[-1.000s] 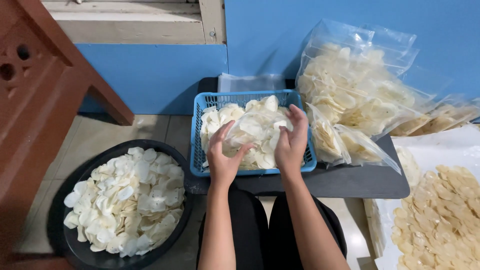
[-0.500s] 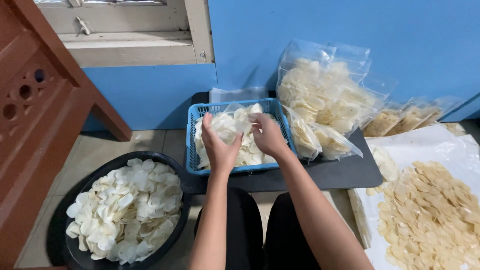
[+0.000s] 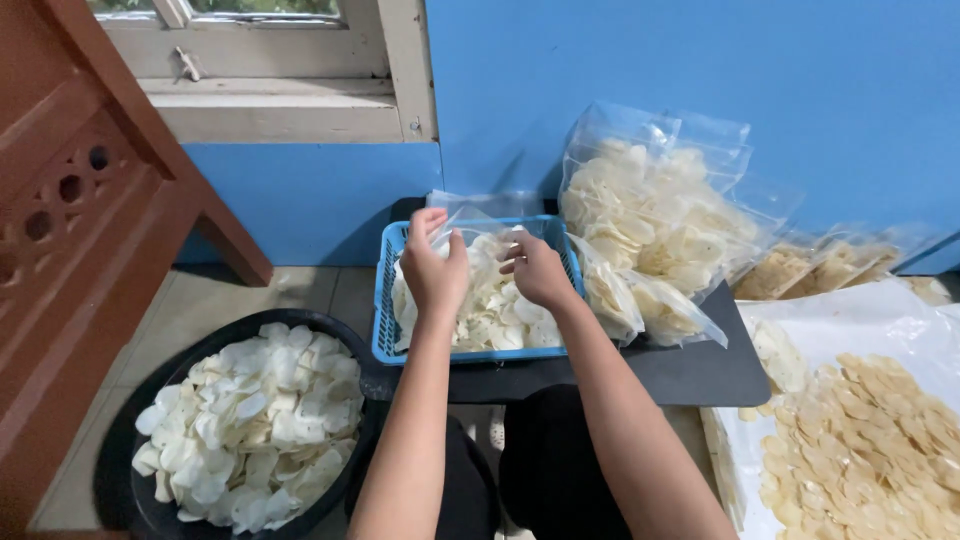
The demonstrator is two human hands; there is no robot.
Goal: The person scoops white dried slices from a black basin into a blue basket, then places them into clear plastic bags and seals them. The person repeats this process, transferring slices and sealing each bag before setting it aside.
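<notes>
- The left hand (image 3: 432, 262) pinches the edge of a clear plastic bag (image 3: 470, 212) over the blue basket (image 3: 384, 320); the right hand (image 3: 535, 268) rests curled on the white chips (image 3: 490, 310) there, its hold unclear.
- The basket sits on a dark tray (image 3: 690, 370) near the middle.
- Right of it, filled chip bags (image 3: 650, 230) lean on the blue wall (image 3: 700, 80).
- Near left, a black tub (image 3: 130, 500) on the tiled floor (image 3: 200, 300) holds more chips.
- Far left stands a window frame (image 3: 290, 100).
</notes>
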